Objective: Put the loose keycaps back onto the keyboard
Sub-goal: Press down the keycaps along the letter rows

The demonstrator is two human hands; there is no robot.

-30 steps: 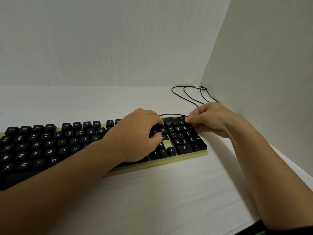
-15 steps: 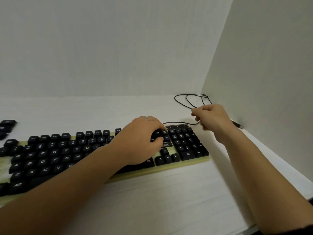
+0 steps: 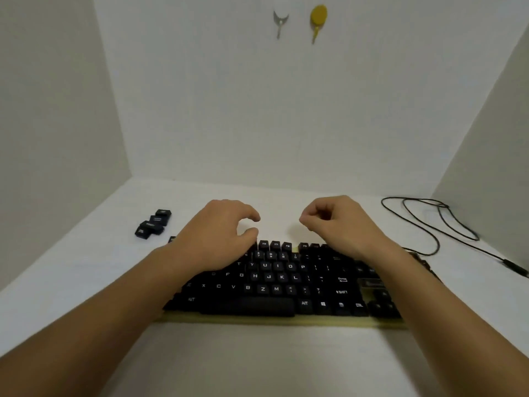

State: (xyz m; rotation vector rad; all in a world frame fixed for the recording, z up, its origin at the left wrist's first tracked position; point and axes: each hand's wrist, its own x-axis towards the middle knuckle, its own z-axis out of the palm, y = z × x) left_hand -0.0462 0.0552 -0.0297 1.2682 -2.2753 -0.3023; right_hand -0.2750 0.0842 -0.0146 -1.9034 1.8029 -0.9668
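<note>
A black keyboard (image 3: 274,285) on a yellowish base lies across the white table in front of me. Several loose black keycaps (image 3: 153,224) sit in a small pile on the table beyond the keyboard's left end. My left hand (image 3: 220,233) hovers over the keyboard's upper left rows, fingers curled and apart, holding nothing that I can see. My right hand (image 3: 337,222) hangs above the function row to the right, fingers curled inward; I see nothing in it. Both forearms cover the keyboard's ends.
The keyboard's black cable (image 3: 429,222) loops on the table at the right, ending in a plug (image 3: 515,267) by the right wall. White walls close in left, back and right. Two hooks, one grey (image 3: 280,22) and one yellow (image 3: 317,20), hang on the back wall.
The view swung left and up, bringing the keycap pile into sight. My left hand lifted off the keys near the number pad. My right hand left the cable and moved over the function row.
</note>
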